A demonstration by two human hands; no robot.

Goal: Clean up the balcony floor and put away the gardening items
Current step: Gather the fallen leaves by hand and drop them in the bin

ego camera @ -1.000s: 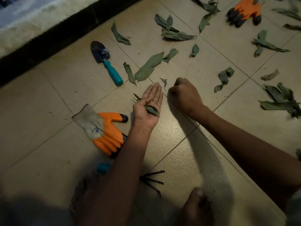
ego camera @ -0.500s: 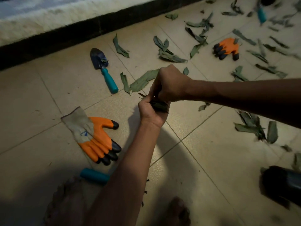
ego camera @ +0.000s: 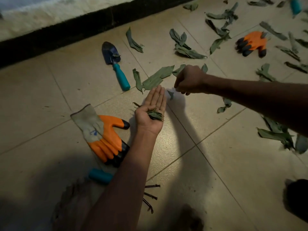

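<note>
My left hand (ego camera: 152,110) lies palm up with straight fingers, and a small pile of green leaf bits (ego camera: 155,115) rests in the palm. My right hand (ego camera: 189,80) hovers just beyond it with curled fingers pointing down; I see nothing in them. A small leaf scrap (ego camera: 170,94) lies on the tile right by those fingertips. A long leaf (ego camera: 157,77) lies just past my left fingertips. Many more leaves (ego camera: 188,50) are scattered over the tiled floor (ego camera: 216,164).
A trowel (ego camera: 115,64) with a teal handle lies at upper left. One orange glove (ego camera: 103,135) lies beside my left forearm, another glove (ego camera: 251,43) at upper right. A teal-handled hand rake (ego camera: 100,175) sits partly under my forearm. A black skirting (ego camera: 66,30) borders the floor. A dark object (ego camera: 296,197) stands at lower right.
My right hand has lifted off my left palm and moved right and away. My left hand has opened flat, showing the leaf bits left in it.
</note>
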